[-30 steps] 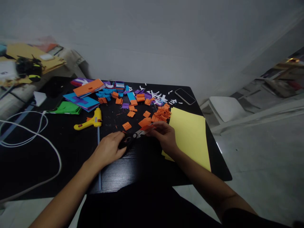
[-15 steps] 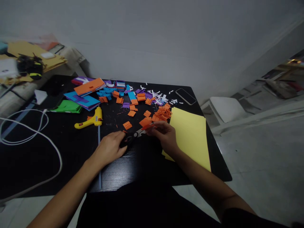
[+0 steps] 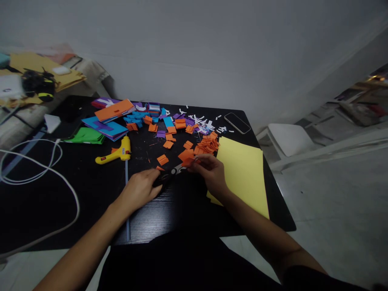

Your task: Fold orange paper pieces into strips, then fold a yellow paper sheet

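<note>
Scissors [image 3: 173, 171] as landmark. Left hand [image 3: 141, 186] is at their handle end, thumb and fingers a little apart around the dark handles; exact finger placement is too dark to tell. Right hand [image 3: 212, 171] is at their blade end, thumb and fingertips pinched on an orange slip [image 3: 188, 162], with next to no gap between them.

Long axis of the scissors runs from the left hand toward the right hand, angled slightly away from the body. Slip is at the blade end, so right hand is nearer to it. Blade tips are hidden by slip and fingers; cannot tell how far the blades are open.

Beyond the scissors: loose orange pieces [image 3: 163, 160], and an orange pile [image 3: 208, 143] to the far right. Right of the scissors: yellow sheets [image 3: 242, 173], partly under the right hand and wrist. Left of them: glue gun [image 3: 125, 149], well apart. Near side of the scissors: bare table [image 3: 190, 210] up to its front edge, most open room for either hand.
</note>
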Available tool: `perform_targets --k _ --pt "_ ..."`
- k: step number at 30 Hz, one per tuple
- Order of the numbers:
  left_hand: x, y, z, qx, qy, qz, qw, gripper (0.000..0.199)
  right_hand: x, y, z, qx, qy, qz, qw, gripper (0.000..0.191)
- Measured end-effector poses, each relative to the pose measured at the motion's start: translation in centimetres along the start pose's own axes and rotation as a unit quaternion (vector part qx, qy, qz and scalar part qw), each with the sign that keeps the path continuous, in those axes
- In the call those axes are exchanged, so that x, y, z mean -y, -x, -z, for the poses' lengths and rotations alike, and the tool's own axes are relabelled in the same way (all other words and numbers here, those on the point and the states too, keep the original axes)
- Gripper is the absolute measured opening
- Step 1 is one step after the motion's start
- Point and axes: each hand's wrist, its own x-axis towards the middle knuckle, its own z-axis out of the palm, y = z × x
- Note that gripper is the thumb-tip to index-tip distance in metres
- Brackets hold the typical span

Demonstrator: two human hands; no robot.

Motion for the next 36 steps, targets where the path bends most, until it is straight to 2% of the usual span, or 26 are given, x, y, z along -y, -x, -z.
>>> perform_targets --k 3,6,11,15,18,21,27,29,33,36 --pt "0.1 0.1 0.0 -0.001 0.009 0.003 1.0 0.013 -0.2 0.0 0.0 -0.007 0.007 0.001 1.0 0.029" --pt "0.0 0.0 0.1 -0.03 0.042 0.012 0.999 0.018 -0.3 -0.1 0.0 -0.013 0.003 -0.005 1.0 0.031" --pt "-0.5 -0.3 0.8 -0.088 0.129 0.079 0.985 0.038 -0.6 -0.4 0.1 0.004 -0.037 -0.046 0.998 0.037" --pt "-1.5 -0.6 1.5 -0.108 0.24 0.149 0.953 0.037 -0.5 -0.6 0.1 0.01 -0.091 -0.1 0.991 0.035" --pt "-2.6 -1.5 1.8 -0.115 0.321 0.176 0.924 0.034 -0.2 -0.5 0.1 0.039 -0.127 -0.146 0.98 0.032" --pt "-3.6 -2.8 1.4 -0.106 0.393 0.162 0.899 0.032 -0.2 -0.2 0.0 0.081 -0.152 -0.181 0.968 0.027" --pt "-4.8 -4.4 0.2 -0.128 0.484 0.137 0.855 0.031 -0.4 0.1 0.1 0.131 -0.179 -0.208 0.953 0.021" --pt "-4.6 -4.3 0.0 -0.127 0.51 0.135 0.84 0.032 -0.2 0.0 0.2 0.154 -0.195 -0.223 0.942 0.021" --pt "-3.8 -4.0 0.0 -0.1 0.548 0.142 0.818 0.034 0.1 -0.3 0.6 0.21 -0.25 -0.307 0.894 0.02" --pt "-3.3 -3.9 0.0 -0.078 0.566 0.147 0.807 0.038 0.0 -0.5 0.9 0.235 -0.219 -0.368 0.873 0.03"
